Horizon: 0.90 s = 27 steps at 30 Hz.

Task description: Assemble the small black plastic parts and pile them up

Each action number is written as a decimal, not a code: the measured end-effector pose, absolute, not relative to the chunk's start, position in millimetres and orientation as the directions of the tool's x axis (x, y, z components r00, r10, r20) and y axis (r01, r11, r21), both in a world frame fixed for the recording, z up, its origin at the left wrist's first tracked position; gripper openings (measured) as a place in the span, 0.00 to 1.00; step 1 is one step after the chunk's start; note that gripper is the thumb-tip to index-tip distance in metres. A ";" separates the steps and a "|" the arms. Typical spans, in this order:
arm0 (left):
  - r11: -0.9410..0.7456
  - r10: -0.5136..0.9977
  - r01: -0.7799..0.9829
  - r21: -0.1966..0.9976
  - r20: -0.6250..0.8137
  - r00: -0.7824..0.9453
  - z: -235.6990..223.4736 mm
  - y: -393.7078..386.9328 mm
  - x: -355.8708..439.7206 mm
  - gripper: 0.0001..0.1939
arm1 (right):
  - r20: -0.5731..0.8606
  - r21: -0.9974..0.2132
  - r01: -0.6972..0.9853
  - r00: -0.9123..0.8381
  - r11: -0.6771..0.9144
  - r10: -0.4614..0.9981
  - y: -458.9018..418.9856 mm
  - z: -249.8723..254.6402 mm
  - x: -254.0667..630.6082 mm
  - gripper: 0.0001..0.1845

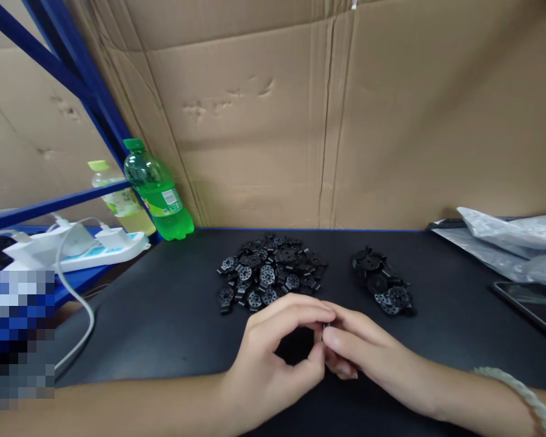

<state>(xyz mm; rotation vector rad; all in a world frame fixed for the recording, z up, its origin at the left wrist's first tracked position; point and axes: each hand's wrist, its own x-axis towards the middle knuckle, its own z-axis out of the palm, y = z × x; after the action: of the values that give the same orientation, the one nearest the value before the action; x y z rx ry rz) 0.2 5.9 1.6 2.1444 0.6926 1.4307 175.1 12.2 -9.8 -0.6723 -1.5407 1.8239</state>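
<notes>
My left hand (pixel 282 352) and my right hand (pixel 364 346) meet fingertip to fingertip above the front of the black table. Between them they pinch a small black part (pixel 326 325), mostly covered by the fingers. Just beyond the left hand lies a heap of black perforated round plastic parts (pixel 267 276), each with a short tab. Behind the right hand is a smaller pile of similar black parts (pixel 377 282).
A green soda bottle (pixel 159 197) and a paler drink bottle (pixel 122 203) stand at the back left. A white power strip (pixel 113 249) with plugs rests on a blue shelf. At right are plastic bags (pixel 514 243) and a phone (pixel 537 306). Cardboard (pixel 255 121) walls the back.
</notes>
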 end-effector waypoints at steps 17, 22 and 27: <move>-0.471 0.808 -0.054 0.880 0.456 0.373 -3.5 5.2 -3.9 0.16 | -0.146 -0.987 0.080 -0.789 -0.136 0.597 20.9 3.9 181.6 0.20; -0.436 0.828 -0.059 0.898 0.426 0.364 -2.9 5.5 -3.2 0.16 | -0.166 -0.968 0.024 -0.806 -0.250 0.568 22.9 -2.6 178.5 0.15; -0.456 0.831 -0.031 0.889 0.438 0.343 -5.2 4.6 -1.3 0.18 | -0.140 -0.973 0.004 -0.803 -0.229 0.580 23.7 -9.4 177.4 0.19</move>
<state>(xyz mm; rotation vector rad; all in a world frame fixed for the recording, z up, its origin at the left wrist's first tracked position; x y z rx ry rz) -1.3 4.6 -5.2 1.7292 0.7161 1.2338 177.4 23.7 -9.4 -0.6937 -1.6547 2.0871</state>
